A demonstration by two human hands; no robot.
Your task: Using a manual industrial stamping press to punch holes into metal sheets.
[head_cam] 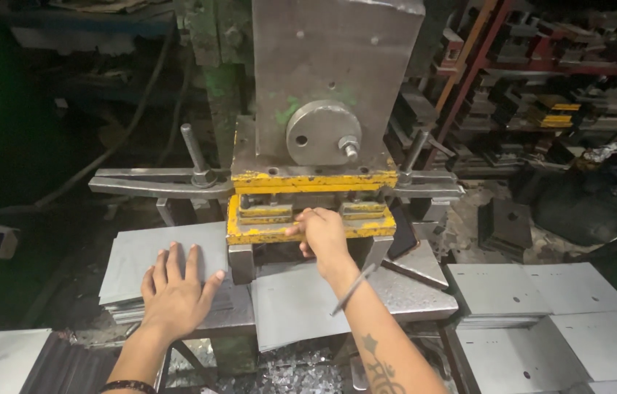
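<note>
Head view shows your left hand (175, 290) lying flat, fingers spread wide, palm down on a stack of thin grey metal sheets (149, 257) at the left of the press bed; it grips nothing. The sheets are smooth, matte and rectangular, their edges fanned slightly at the stack's lower side. Your right hand (321, 235) reaches forward with fingers curled at the front lip of the yellow die block (261, 235), whose paint is chipped and scuffed down to bare steel. Whether those fingers pinch anything there you cannot tell. Just below your right wrist lies a single flat grey sheet (294, 303) on the bed, its near edge hanging over the front. A thin metal bangle (353, 289) sits loose on your right forearm.

Above the die stands the press ram (334, 73), a blocky, dull grey steel body with a round disc and a bolt on its face. At the right, pale punched sheets (542, 292) with small round holes lie in overlapping piles. Shiny metal scraps (297, 373) litter the floor underneath.
</note>
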